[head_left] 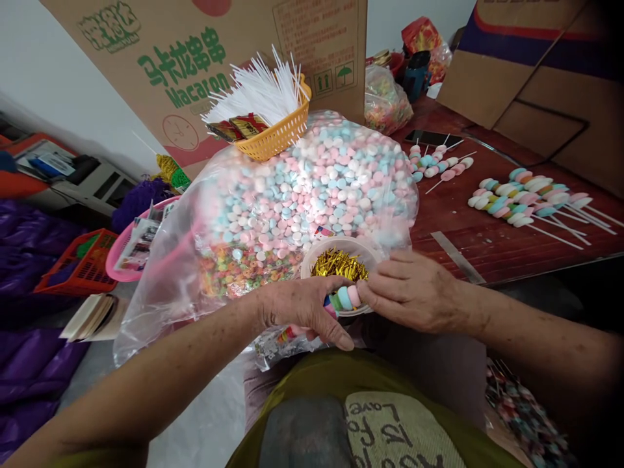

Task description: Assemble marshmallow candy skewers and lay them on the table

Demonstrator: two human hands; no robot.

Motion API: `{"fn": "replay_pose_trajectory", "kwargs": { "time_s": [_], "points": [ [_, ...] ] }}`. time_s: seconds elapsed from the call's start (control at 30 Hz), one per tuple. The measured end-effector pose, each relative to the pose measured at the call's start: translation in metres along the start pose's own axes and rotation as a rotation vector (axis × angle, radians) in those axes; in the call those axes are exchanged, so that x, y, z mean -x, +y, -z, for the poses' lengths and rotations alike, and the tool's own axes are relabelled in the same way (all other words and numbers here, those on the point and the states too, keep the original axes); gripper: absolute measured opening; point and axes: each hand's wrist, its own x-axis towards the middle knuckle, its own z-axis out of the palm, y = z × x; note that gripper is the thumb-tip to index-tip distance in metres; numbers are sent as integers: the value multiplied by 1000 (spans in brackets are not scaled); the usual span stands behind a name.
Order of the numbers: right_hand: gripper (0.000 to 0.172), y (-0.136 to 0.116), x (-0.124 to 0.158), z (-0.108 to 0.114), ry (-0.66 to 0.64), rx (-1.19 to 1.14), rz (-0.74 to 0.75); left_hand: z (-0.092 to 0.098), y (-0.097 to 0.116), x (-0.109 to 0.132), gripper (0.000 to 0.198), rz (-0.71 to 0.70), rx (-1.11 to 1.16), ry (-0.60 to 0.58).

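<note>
A skewer of soft candies point(345, 298) in blue, green, pale blue and pink runs between my two hands, over the rim of a white bowl point(308, 265). My left hand point(305, 309) wraps round its left part, thumb stretched below; a small colourful wrapper shows under the palm. At the skewer's right end my right hand point(414, 291) is closed with fingertips pinching by the pink candy. Gold twist ties point(338, 263) lie in the bowl. Behind it spreads a clear plastic bag point(316, 188) of pink, white and blue candies, with small coloured rings at its lower left.
A yellow basket point(277, 140) of white sticks stands on the bag, before a big cardboard box point(190, 78). Finished candy skewers point(531, 195) lie in piles on the red table point(429, 260) to the right. A pink basin point(119, 257) and an orange crate point(80, 266) are at left.
</note>
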Motion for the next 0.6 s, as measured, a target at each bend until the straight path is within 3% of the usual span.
{"fn": "replay_pose_trajectory", "kwargs": {
  "time_s": [0.07,0.2,0.3,0.37,0.43,0.53,0.6],
  "points": [
    [16,-10,0,-13,-36,-130,-66,-3,0,-10,80,48,-152,37],
    [12,-29,1,-38,-122,-403,-234,-1,1,-17,82,-136,-398,171],
    [14,-27,1,-35,-171,-527,-366,10,2,8,95,-190,-452,260],
    [19,-19,1,-25,-209,-575,-468,13,1,30,94,-125,-629,482],
    [26,-10,0,-15,-271,-596,-558,9,-4,44,83,-27,-768,598],
    [32,1,-4,-6,-317,-579,-614,-3,-17,42,48,137,-996,768],
    [34,4,-7,-4,-279,-516,-562,-8,-26,36,35,88,-971,777]
  ]
}}
